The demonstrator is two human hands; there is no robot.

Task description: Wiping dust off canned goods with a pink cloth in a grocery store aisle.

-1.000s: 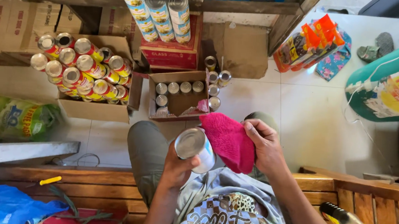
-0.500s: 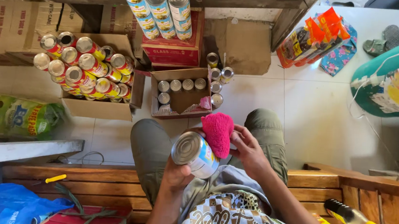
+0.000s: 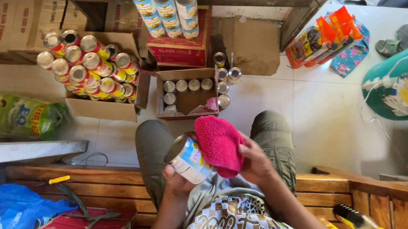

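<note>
My left hand (image 3: 176, 178) grips a metal can (image 3: 187, 158) with a coloured label, tilted so its silver lid faces up and left. My right hand (image 3: 254, 162) presses a pink cloth (image 3: 218, 144) against the can's right side. Both hands sit over my lap, above my green trousers (image 3: 274, 134). The fingers of my right hand are partly hidden behind the cloth.
On the tiled floor ahead stand an open cardboard box (image 3: 188, 95) holding several small cans and a larger box (image 3: 100, 106) piled with several labelled cans. More cans (image 3: 166, 6) lie on a shelf. A green sack (image 3: 402, 80) is at right, a wooden bench (image 3: 351, 192) beneath me.
The can has turned from lid-up to tilted on its side, and the pink cloth has moved from beside it onto its right side. The view has shifted slightly.
</note>
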